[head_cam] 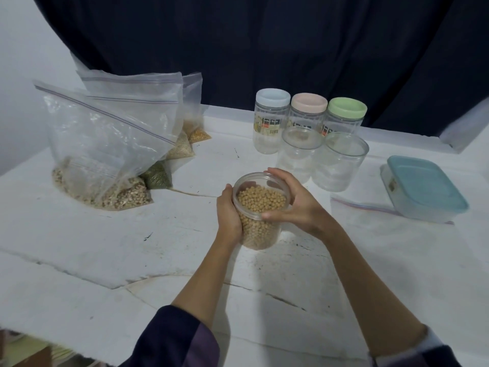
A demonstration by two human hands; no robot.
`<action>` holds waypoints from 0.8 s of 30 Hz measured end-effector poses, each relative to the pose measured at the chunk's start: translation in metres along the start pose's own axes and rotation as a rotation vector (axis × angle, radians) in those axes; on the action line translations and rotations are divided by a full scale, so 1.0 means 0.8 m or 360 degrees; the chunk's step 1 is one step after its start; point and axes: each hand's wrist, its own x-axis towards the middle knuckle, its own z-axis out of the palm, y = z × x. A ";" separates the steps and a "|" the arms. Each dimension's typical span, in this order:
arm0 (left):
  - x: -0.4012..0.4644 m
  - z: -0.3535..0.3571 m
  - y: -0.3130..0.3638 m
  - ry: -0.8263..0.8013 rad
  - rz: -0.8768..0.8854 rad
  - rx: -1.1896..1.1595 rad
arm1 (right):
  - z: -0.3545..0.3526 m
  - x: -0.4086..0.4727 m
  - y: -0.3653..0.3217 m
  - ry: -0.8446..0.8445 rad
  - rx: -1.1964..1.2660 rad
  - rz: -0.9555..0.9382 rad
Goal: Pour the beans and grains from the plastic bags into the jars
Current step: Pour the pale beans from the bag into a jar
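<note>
A clear open jar [260,211] full of round tan beans stands at the middle of the white table. My left hand [229,213] clasps its left side and my right hand [293,201] wraps over its rim and right side. Two empty open jars [297,157] [340,162] stand just behind it. Three lidded jars line the back, with white [272,98], pink [309,103] and green [347,108] lids. Several zip bags [105,144] holding grains and beans lean together at the left.
A rectangular plastic box with a teal lid [423,188] lies at the right, with a flat empty zip bag [365,206] beside it. A dark curtain hangs behind the table [132,247]. The table's near edge runs along the bottom left.
</note>
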 end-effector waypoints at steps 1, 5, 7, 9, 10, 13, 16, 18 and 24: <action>-0.001 0.002 -0.001 0.0035 0.0020 -0.0012 | 0.005 -0.003 0.000 0.0086 -0.0022 -0.0003; 0.000 0.002 -0.001 0.0041 0.0138 0.0011 | 0.032 -0.012 0.004 0.0398 -0.0040 -0.0011; 0.004 0.000 0.000 0.0008 0.0117 -0.0009 | 0.040 -0.012 0.005 0.0487 -0.0046 -0.0008; 0.010 0.001 0.001 -0.0022 0.0058 -0.0002 | 0.038 -0.010 0.001 0.0490 -0.0041 -0.0013; 0.012 0.005 0.001 -0.0014 0.0032 -0.0006 | 0.033 -0.011 -0.002 0.0466 -0.0019 -0.0018; 0.010 0.037 -0.001 -0.0001 0.0035 0.0010 | 0.006 -0.017 -0.009 0.0457 0.0142 -0.0059; 0.002 0.082 -0.009 0.0020 0.0053 0.0039 | -0.027 -0.027 -0.011 0.0702 0.0412 -0.0077; -0.004 0.109 -0.019 0.0027 0.0042 0.0071 | -0.052 -0.032 -0.008 0.0834 0.0565 -0.0037; -0.013 0.151 -0.044 -0.0082 0.0049 0.0106 | -0.105 -0.044 0.006 0.0892 0.0503 0.0057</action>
